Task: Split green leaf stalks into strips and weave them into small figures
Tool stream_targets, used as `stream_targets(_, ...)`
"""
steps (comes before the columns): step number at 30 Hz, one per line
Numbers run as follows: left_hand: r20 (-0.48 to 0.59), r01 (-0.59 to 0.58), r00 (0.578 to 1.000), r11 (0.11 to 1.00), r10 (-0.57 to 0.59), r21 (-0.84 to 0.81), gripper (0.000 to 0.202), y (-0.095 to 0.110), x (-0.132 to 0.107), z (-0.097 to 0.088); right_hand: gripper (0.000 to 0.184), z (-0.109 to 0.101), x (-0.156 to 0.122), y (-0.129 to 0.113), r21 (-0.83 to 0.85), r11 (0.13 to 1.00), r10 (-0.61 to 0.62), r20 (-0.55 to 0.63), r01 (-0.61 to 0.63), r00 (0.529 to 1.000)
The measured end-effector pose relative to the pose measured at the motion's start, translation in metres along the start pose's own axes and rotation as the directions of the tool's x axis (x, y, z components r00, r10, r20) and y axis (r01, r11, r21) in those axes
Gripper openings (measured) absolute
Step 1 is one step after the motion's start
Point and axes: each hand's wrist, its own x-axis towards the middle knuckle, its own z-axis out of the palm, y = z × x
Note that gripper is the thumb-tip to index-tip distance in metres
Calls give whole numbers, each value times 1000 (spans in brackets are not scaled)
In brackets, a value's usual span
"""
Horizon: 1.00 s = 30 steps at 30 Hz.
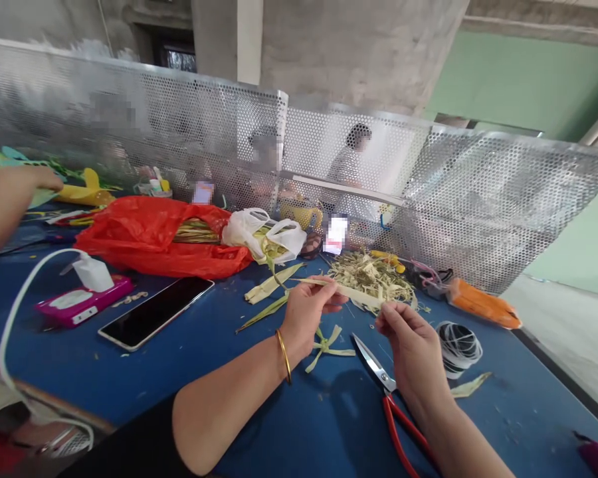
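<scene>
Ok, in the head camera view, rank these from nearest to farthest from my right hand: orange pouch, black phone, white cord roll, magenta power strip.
1. White cord roll: just right of your right hand.
2. Orange pouch: farther right and back.
3. Black phone: well to the left.
4. Magenta power strip: left of the phone.

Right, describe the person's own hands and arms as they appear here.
The left hand is ungloved, with a thin gold-coloured bangle at the wrist; a black sleeve ends near the elbow. The right hand is ungloved too, no sleeve in view.
</scene>
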Motion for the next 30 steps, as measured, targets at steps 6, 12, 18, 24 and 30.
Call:
stream_targets(6, 6, 209, 977, 968, -212, 136, 27, -6, -4, -2, 9, -12, 4, -9, -636, 576, -632, 51, 513, 773)
stream_targets(12, 231, 225, 936, 957, -265, 183, 35, -7, -14, 2, 20, -11, -5, -9, -551, -251, -560, 753, 796, 345)
stream_targets(18, 162, 225, 953, 957, -255, 181, 26, -11, -12, 1, 24, -5, -12, -12, -467, -342, -506, 823, 815, 258)
stream_targets(24, 120, 208, 965, 958, -234, 197, 28, -8, -11, 2, 13, -3, -10, 0, -526, 4, -619, 667, 850, 415)
stream_targets(30, 105, 174, 975, 963, -198, 204, 34, -5, -12, 3, 5, 0, -12, 2, -477, 210, -590, 635, 854, 499)
